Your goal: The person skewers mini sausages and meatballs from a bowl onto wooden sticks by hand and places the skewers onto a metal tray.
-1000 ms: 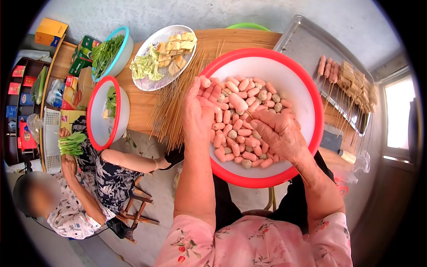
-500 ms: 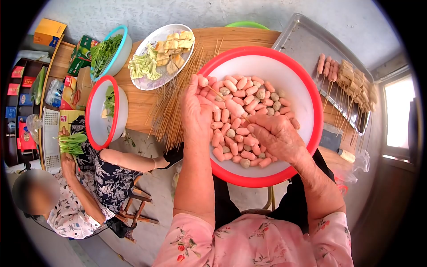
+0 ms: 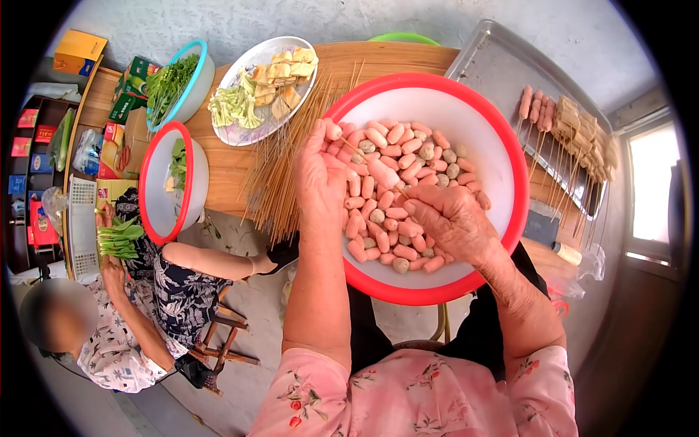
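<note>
A large white basin with a red rim (image 3: 513, 218) holds many small pink sausages (image 3: 437, 264) and some greyish-brown balls (image 3: 400, 265). Above its left side, my left hand (image 3: 320, 167) closes on a small sausage (image 3: 333, 130) at the far end of a thin wooden skewer (image 3: 352, 147). More sausages lie against its fingers. My right hand (image 3: 455, 222) pinches the skewer's near end over the basin. A bigger sausage (image 3: 384, 173) lies in line with the skewer between my hands; whether it is threaded on, I cannot tell.
Loose skewers (image 3: 280, 175) lie left of the basin. Behind them is an oval plate (image 3: 227, 136) of cut vegetables and yellowish slices. A metal tray (image 3: 484, 54) with filled skewers stands right, near a cleaver (image 3: 542, 227). At left, a seated person (image 3: 138, 320) holds greens beside two basins.
My hands stay almost in place, with the skewer held between them. The person at left has shifted the bunch of greens slightly.
</note>
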The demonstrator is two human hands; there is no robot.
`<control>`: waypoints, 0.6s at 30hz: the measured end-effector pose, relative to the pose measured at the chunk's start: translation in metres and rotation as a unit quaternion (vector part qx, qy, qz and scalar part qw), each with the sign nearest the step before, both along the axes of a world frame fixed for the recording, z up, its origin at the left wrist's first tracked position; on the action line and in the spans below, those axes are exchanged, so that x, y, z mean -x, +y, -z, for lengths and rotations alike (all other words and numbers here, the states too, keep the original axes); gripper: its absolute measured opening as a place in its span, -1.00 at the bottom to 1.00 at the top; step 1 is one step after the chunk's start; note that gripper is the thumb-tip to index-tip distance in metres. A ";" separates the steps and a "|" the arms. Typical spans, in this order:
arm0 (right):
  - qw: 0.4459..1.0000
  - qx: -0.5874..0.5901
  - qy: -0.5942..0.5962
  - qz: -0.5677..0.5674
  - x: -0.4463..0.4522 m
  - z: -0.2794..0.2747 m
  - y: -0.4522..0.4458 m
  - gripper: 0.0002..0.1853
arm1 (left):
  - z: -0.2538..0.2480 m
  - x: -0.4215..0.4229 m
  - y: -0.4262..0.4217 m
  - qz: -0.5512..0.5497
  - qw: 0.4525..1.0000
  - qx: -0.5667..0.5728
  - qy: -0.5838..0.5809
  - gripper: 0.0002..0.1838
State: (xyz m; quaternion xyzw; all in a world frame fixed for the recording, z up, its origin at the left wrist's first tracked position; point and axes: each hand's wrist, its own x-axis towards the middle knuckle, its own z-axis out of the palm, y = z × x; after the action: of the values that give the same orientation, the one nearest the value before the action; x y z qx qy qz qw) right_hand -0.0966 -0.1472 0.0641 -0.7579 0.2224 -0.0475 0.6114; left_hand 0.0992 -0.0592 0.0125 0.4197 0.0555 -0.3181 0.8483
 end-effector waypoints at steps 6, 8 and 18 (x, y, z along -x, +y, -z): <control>1.000 0.006 -0.024 0.009 0.000 0.004 0.001 -0.84 | 0.002 -0.001 0.000 0.012 1.000 0.008 -0.009 -0.84; 1.000 -0.002 -0.022 0.014 -0.001 0.004 0.001 -0.84 | 0.002 0.000 0.000 0.025 0.999 0.017 -0.015 -0.84; 0.999 -0.011 -0.006 0.038 -0.001 0.004 0.003 -0.84 | -0.008 0.013 -0.006 0.040 0.997 -0.031 -0.057 -0.85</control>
State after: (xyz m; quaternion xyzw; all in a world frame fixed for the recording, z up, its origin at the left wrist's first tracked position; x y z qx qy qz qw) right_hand -0.0959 -0.1439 0.0603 -0.7416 0.2479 -0.0724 0.6191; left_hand 0.0867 -0.0649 0.0202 0.4654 0.0000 -0.3249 0.8233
